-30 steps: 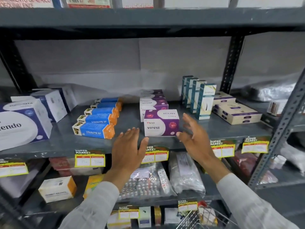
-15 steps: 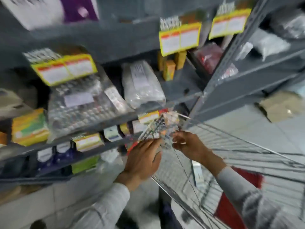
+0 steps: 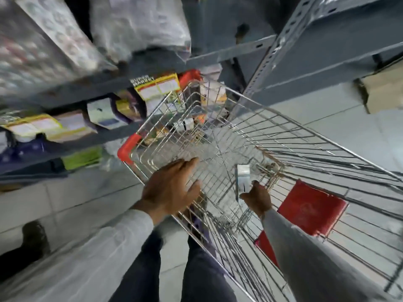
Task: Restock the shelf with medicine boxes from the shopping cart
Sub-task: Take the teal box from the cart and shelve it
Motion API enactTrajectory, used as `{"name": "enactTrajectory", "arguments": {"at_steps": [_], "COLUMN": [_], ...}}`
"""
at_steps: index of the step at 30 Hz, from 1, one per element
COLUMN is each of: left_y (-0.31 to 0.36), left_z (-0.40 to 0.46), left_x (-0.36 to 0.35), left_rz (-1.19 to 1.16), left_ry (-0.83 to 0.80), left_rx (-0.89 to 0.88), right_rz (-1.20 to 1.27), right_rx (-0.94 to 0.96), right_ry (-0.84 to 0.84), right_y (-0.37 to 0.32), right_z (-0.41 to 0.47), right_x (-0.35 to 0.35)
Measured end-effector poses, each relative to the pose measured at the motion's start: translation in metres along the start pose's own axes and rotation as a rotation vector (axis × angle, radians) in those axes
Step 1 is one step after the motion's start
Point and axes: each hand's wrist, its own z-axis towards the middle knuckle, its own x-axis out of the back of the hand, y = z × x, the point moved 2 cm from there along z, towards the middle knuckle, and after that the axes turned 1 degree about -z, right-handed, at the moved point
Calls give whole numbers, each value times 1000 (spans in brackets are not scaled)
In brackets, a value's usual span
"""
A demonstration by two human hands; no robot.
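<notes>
I look down into a wire shopping cart [image 3: 305,136] with red corner guards. My right hand [image 3: 257,198] reaches deep inside it and closes on a pale blue-white medicine box [image 3: 242,179] standing on the cart's floor. My left hand [image 3: 172,186] hovers over the cart's near rim with fingers spread and nothing in it. The grey metal shelf [image 3: 152,64] runs along the upper left, blurred by motion.
Lower shelf levels hold plastic bags of blister packs [image 3: 32,53], small boxes and yellow price tags [image 3: 157,87]. A red panel [image 3: 311,207] hangs on the cart's right side. A cardboard box [image 3: 386,88] sits on the floor at right. My legs stand beside the cart.
My view swung down from the shelf with the purple boxes to the cart. Both hands dropped from the shelf, and my right hand went into the cart and took the pale box.
</notes>
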Motion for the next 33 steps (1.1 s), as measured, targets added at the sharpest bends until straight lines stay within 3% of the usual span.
{"name": "enactTrajectory", "arguments": {"at_steps": [6,11,16,22,26,33], "left_y": [-7,-7,-1,16,40,50], "left_z": [2,0,-6,-26,-48,-121], "left_x": [-5,-5,0,29,95,286], "left_rz": [-24,-62,-68,-154,-213,-237], "left_ry": [37,86,119,209,397,976], "left_rx": [2,7,-27,-52,-122,-275], "right_rz": [77,78,116,-7,21,235], "right_rx": [-10,13,171,366,472,737], "right_ry": [169,223,256,377,507,814], "right_y": [30,17,-21,-78,-118,-211], "right_z": [55,46,-17,-120,-203,-332], "right_x": [-60,-61,-20,60,119,216]}}
